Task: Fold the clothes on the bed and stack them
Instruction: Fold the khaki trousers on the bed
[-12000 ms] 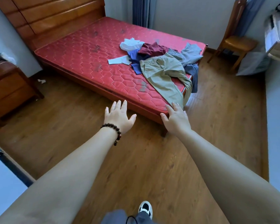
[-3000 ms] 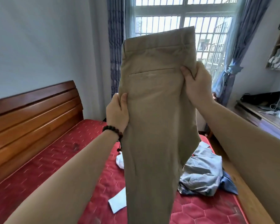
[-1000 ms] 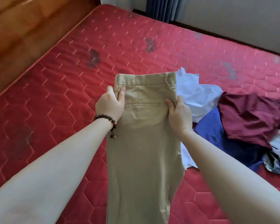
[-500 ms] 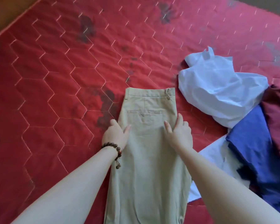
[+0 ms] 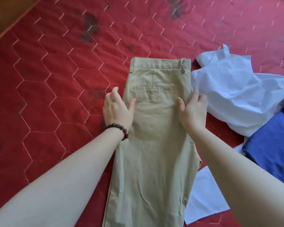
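The khaki trousers (image 5: pixel 152 145) lie flat on the bed (image 5: pixel 56 79), long axis running from waistband toward the person. The left hand (image 5: pixel 117 110) and right hand (image 5: pixel 193 112) flank the seat, fingers relaxed and loosely spread, thumbs on the cloth.

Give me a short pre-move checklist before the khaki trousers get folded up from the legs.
1. Khaki trousers lying flat on the red mattress, legs doubled together: ok.
2. Waistband end squared, back pocket facing up: ok.
3. Left hand and right hand at the side edges: ok.
4. Fabric smooth: not ok, light wrinkles below the pocket.
5. Right edge clear of the white shirt: not ok, they touch.
6. Leg hems aligned: cannot tell, out of frame.
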The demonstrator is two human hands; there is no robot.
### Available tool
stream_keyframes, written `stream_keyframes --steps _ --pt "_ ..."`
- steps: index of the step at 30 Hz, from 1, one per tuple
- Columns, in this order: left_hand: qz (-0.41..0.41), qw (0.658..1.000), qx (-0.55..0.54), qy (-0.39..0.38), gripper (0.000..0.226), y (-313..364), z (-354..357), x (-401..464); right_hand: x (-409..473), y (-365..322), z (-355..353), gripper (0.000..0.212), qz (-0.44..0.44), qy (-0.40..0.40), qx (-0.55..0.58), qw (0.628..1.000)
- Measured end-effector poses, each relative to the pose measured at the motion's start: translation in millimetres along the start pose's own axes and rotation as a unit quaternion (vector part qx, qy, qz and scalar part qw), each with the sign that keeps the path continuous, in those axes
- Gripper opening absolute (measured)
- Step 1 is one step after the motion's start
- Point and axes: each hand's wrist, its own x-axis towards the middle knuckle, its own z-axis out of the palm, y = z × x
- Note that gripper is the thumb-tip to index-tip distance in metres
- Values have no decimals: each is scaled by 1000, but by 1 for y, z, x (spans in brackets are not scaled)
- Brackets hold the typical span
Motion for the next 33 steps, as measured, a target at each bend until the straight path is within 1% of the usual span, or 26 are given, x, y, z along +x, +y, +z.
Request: stream_keyframes --steps 2,4,6,8,9,10,11,13,14,15,17,19,21,23,25,26,29,31,33 --pt "33 995 75 -60 72 0 8 -2 1 -1 3 68 -25 12 -100 995" --pt "102 977 135 -127 74 -2 21 -11 -6 -7 12 65 -108 -1 -144 984" --pt "172 952 175 -184 74 -3 38 -24 -17 -13 32 61 -201 -57 -178 962" --pt "209 930 214 -214 70 -4 55 -35 -27 -9 53 56 -248 -129 -199 939" --pt "218 924 230 -214 68 -6 61 -39 -30 -3 61 56 -245 -154 -212 933" --pt "227 920 240 -209 68 -10 64 -40 -31 6 66 57 -225 -160 -227 934" --pt "239 918 244 -203 69 -15 65 -40 -31 15 68 58 -189 -146 -241 941" --pt "256 920 230 -184 73 -29 63 -40 -28 28 69 60 -96 -94 -253 958" --pt "258 925 219 -174 74 -36 61 -41 -27 30 69 61 -65 -77 -254 962" --pt "257 928 212 -168 74 -41 58 -42 -26 27 69 61 -53 -67 -257 963" --pt "252 930 207 -167 75 -44 56 -44 -16 15 66 62 -75 -55 -249 964" --pt "252 931 204 -165 75 -44 58 -45 8 -5 64 61 -135 -47 -221 965" --pt "251 934 196 -163 74 -45 60 -44 46 -31 68 59 -196 -52 -200 959" --pt "253 937 187 -154 73 -47 62 -44 85 -56 76 59 -237 -75 -207 946" --pt "254 938 183 -147 75 -47 64 -45 111 -73 84 57 -248 -109 -224 936" --pt "256 939 180 -143 75 -47 64 -45 118 -76 86 53 -251 -112 -226 934" --pt "259 942 173 -128 75 -48 63 -43 119 -70 85 34 -252 -88 -202 942" --pt "261 943 167 -121 75 -48 63 -43 114 -62 81 31 -235 -91 -187 950" --pt "263 944 161 -119 75 -48 62 -44 113 -57 79 34 -237 -88 -209 945"
